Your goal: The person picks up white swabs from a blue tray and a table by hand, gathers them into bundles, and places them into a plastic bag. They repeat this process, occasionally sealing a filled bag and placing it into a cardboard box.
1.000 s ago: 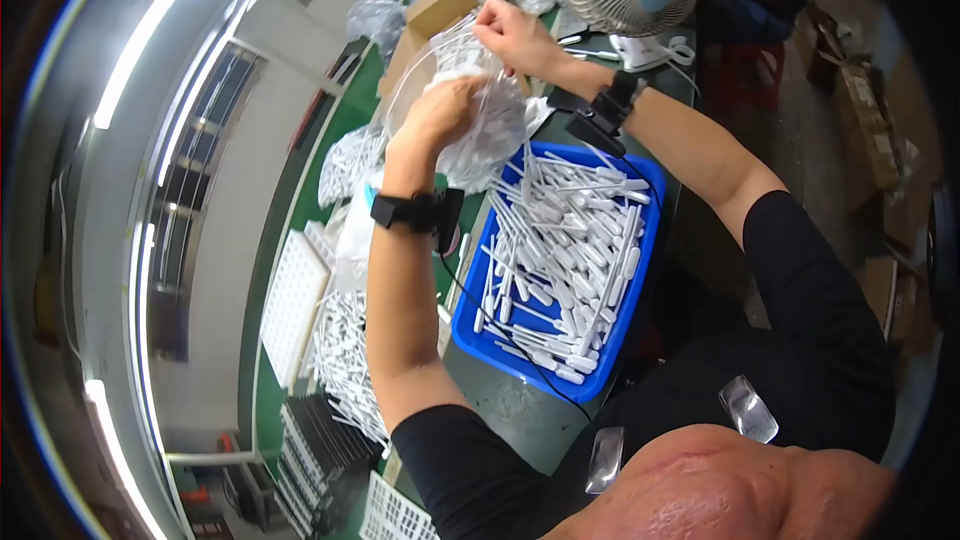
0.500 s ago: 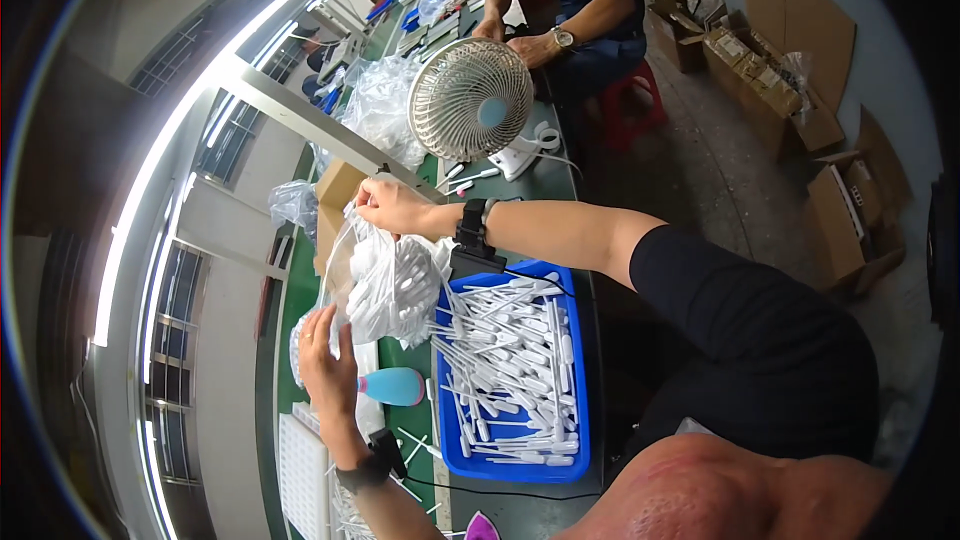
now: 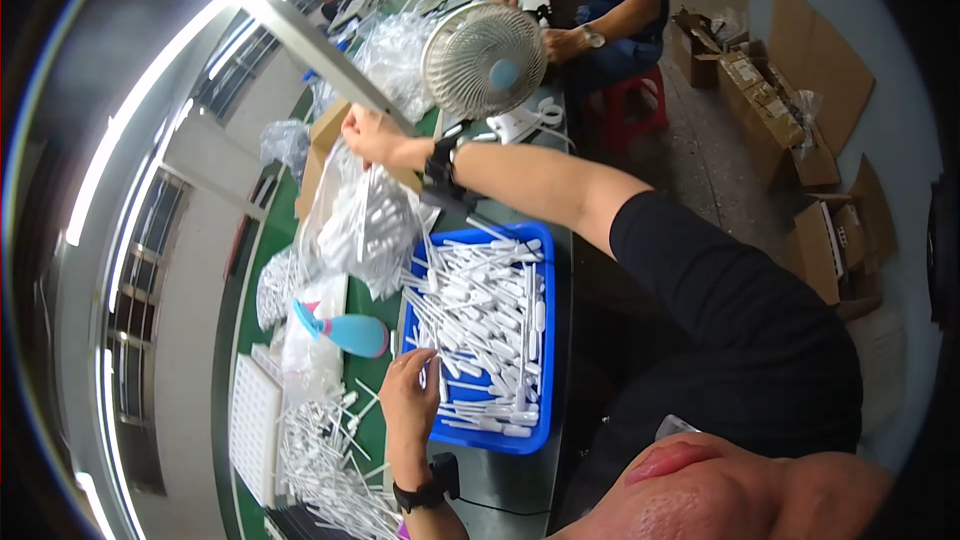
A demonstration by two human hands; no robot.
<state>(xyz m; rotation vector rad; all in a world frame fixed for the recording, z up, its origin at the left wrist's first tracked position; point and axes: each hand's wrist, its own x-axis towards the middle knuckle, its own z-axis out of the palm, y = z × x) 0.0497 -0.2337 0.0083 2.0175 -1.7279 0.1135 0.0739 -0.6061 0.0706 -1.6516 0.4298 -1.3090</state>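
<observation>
My right hand [image 3: 372, 134] pinches the upper edge of a clear plastic bag [image 3: 322, 202], its fingers closed on the film. Inside the bag lies a bunch of white plastic droppers [image 3: 375, 225] with thin stems. My left hand [image 3: 408, 395] is beside the left rim of a blue tray [image 3: 548, 340], fingers curved with a gap at the thumb and nothing seen between them. Many loose white droppers [image 3: 480, 310] lie in the tray, pointing various ways. A light-blue spray bottle [image 3: 352, 334] with a pink base lies on the table between bag and left hand.
A white fan [image 3: 487, 60] stands beyond the tray. At left are a white perforated rack [image 3: 255, 430] and a pile of droppers [image 3: 330, 460]. A co-worker [image 3: 620, 0] sits at the far end near a red stool [image 3: 635, 105]. Cardboard boxes [image 3: 770, 110] stand on the floor.
My left hand has come away from the bag, down and right to the tray's left rim. My right hand still holds the bag. The whole view has shifted a little.
</observation>
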